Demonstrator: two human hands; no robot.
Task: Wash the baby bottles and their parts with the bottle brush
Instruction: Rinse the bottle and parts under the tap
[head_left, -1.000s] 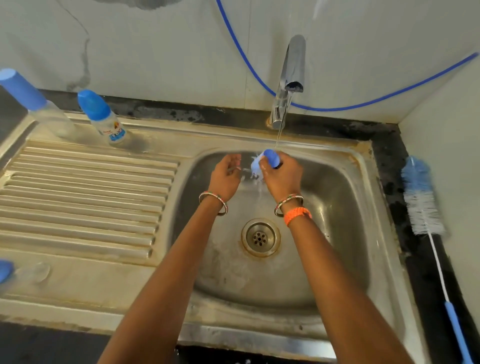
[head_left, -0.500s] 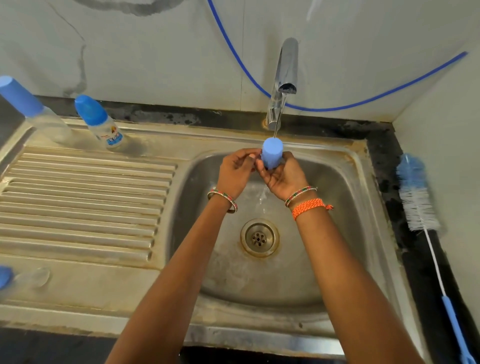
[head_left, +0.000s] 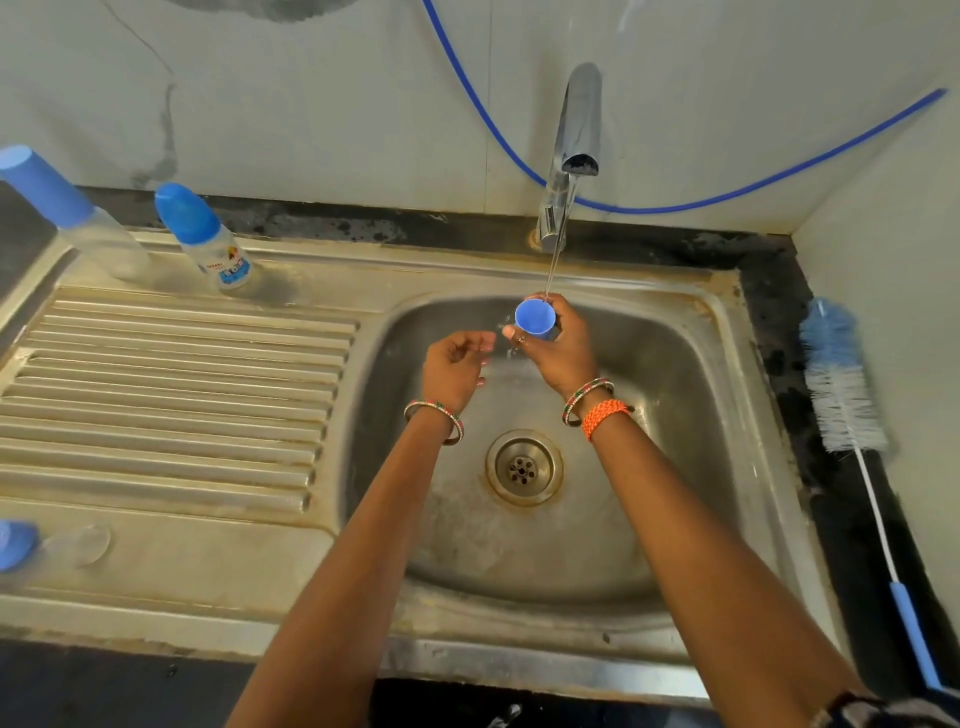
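Right hand (head_left: 558, 348) holds blue cap (head_left: 535, 318) under tap (head_left: 574, 156) stream.

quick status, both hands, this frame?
Left hand: holds nothing, fingers loosely curled, so open.
Right hand: grips the blue cap, open end up under the tap stream.

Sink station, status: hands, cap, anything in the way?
Right hand grips blue cap, open end up under tap stream. Left hand loosely curled, holding nothing. Bottle brush idle on right counter. Nothing in the way.
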